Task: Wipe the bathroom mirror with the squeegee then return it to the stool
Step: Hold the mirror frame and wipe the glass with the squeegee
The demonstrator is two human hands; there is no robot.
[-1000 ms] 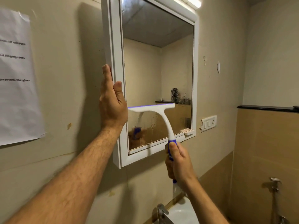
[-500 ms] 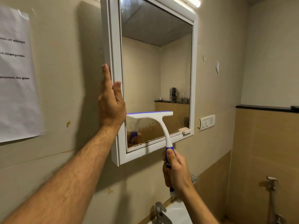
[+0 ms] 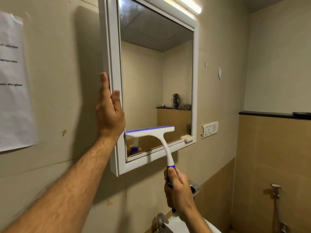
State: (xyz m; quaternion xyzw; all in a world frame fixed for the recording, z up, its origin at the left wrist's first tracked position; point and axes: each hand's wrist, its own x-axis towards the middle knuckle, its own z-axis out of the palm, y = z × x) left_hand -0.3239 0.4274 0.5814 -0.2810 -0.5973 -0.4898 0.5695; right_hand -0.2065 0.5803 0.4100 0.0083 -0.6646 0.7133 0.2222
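R hand (image 3: 179,190) is gripping the squeegee (image 3: 156,137) by its blue handle, blade sitting low on the mirror (image 3: 156,78) glass. L hand (image 3: 109,111), fingers straight, is bracing the frame's edge. Step: wiping, stroke nearly bottoming out; next probably lifting for another pass. One squeegee, one mirror, two hands; stool not showing.

Location: a domestic bathroom. Indicators: a white-framed mirror cabinet (image 3: 194,81) mounted on a beige painted wall, with a tube light (image 3: 183,5) directly above it. A white washbasin (image 3: 188,226) with a metal tap (image 3: 161,220) sits below. The lower right wall is tan tile (image 3: 272,157), fitted with a hand-spray fixture (image 3: 276,190). A switch plate (image 3: 210,129) is beside the cabinet.
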